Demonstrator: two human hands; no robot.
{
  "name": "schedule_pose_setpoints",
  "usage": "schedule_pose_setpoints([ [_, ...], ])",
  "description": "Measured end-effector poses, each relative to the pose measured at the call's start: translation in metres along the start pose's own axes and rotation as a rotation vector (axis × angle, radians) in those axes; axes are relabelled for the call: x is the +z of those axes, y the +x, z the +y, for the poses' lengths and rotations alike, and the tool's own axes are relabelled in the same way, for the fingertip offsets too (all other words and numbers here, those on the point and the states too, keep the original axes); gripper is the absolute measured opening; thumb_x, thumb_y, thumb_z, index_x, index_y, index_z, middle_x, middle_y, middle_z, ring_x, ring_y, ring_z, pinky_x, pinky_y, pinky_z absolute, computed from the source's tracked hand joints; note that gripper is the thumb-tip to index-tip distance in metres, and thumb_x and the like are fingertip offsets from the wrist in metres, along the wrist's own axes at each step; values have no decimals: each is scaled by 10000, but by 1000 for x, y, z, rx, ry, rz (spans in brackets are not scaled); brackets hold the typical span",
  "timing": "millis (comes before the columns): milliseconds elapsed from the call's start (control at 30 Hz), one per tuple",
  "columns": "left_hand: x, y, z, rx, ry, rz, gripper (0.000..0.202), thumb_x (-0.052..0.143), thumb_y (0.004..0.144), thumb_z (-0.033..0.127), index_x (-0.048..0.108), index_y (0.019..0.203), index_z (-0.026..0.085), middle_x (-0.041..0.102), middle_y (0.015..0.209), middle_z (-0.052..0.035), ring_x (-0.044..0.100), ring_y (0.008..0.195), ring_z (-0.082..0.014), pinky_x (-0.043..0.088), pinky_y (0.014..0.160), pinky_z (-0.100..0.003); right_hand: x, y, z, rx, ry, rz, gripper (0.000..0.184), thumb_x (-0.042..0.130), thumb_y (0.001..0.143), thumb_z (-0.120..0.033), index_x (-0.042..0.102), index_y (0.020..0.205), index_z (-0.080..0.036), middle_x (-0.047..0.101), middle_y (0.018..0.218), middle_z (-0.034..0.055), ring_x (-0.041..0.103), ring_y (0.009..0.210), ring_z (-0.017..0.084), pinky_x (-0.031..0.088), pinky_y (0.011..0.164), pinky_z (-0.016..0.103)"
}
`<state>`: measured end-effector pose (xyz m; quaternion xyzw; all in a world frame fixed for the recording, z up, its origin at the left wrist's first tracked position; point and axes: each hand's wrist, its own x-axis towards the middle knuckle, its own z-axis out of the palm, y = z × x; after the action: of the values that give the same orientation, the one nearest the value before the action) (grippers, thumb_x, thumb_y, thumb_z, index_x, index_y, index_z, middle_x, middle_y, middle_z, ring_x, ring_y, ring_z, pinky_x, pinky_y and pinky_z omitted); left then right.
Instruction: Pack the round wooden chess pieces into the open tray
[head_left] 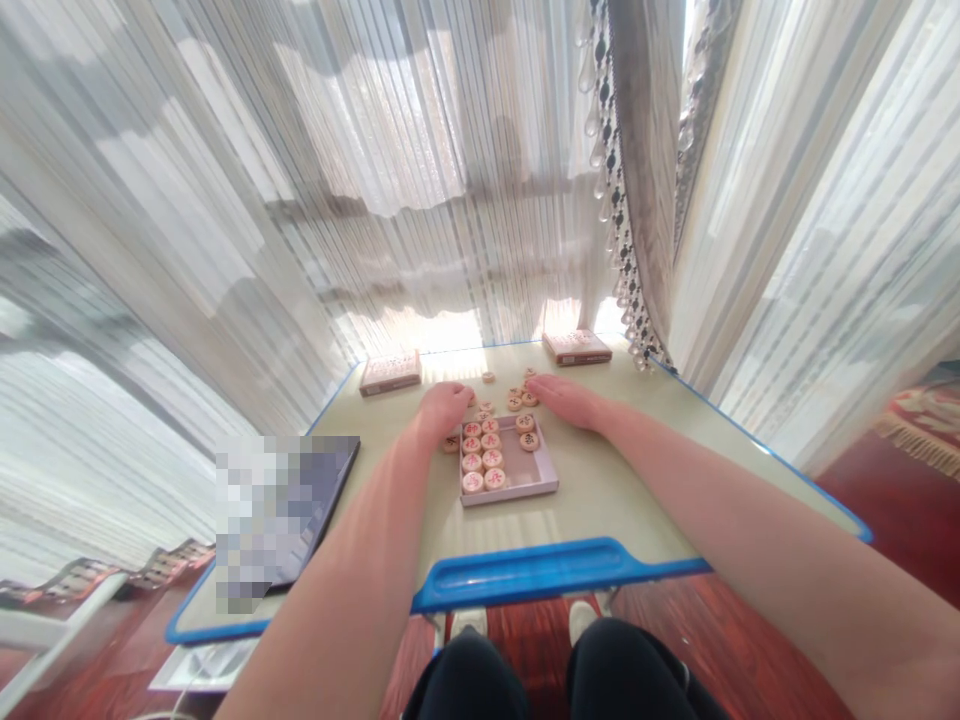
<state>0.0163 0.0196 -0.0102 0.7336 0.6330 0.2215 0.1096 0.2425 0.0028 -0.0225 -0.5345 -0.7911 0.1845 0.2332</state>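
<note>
Head view: red-lettered pieces (492,460) face-up
</note>
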Motion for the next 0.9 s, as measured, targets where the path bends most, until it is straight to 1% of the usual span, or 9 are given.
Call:
schedule_pose_setpoints([
  [100,-4,1,-7,-92,36,52,249,551,714,372,697,769,178,698,812,-59,619,785,-213,434,671,-275,1,0,1,19,27,8,553,263,922,-422,433,1331,-91,383,1411,135,324,1316,248,209,1111,416],
  [200,-4,1,-14,-114,20,97,298,641,648,388,684,848,171,695,904,-76,620,832,-212,440,687,-267,3,1,2,15,46,21,570,279,914,-431,392,1358,-93,349,1431,133,300,1328,245,194,1119,418],
  [333,0,2,-21,-116,-2,102,366,649,653,374,657,952,164,695,914,-73,629,804,-193,447,674,-254,4,2,4,-2,52,28,563,286,912,-428,407,1349,-95,360,1424,140,307,1325,245,190,1121,417],
  [500,1,2,-18,-77,24,106,263,615,680,365,683,852,177,699,882,-64,624,833,-209,453,716,-279,2,2,2,2,54,55,524,300,916,-396,440,1318,-89,395,1400,153,340,1305,248,225,1106,418],
  [567,1,-1,-11,-22,6,167,277,600,696,369,676,885,181,690,922,-59,616,850,-204,459,753,-289,3,2,0,-17,36,110,479,324,914,-363,484,1273,-90,459,1347,167,391,1268,249,269,1082,421],
  [667,1,-7,3,187,-49,225,263,579,724,356,668,925,211,677,978,-36,602,893,-185,455,820,-287,5,2,-6,-145,-21,264,365,436,871,-297,570,1153,-108,565,1211,157,481,1168,245,344,1022,409],
  [767,1,-15,17,313,-157,97,274,589,719,366,670,931,212,691,906,-22,615,841,-172,474,777,-268,6,-1,-14,-285,-24,320,282,539,809,-256,614,1055,-141,631,1038,107,585,955,204,447,887,354],
  [833,0,-18,23,353,-196,64,300,594,715,411,676,914,202,695,878,-22,618,816,-168,478,754,-259,6,-5,-20,-320,13,285,258,562,794,-248,624,1022,-145,642,939,78,606,792,160,480,780,306],
  [900,-1,-20,26,358,-221,51,337,598,708,455,682,901,192,698,863,-24,619,789,-164,480,740,-254,5,-7,-25,-327,34,253,236,572,789,-239,634,994,-139,640,896,64,598,717,134,481,730,277],
])
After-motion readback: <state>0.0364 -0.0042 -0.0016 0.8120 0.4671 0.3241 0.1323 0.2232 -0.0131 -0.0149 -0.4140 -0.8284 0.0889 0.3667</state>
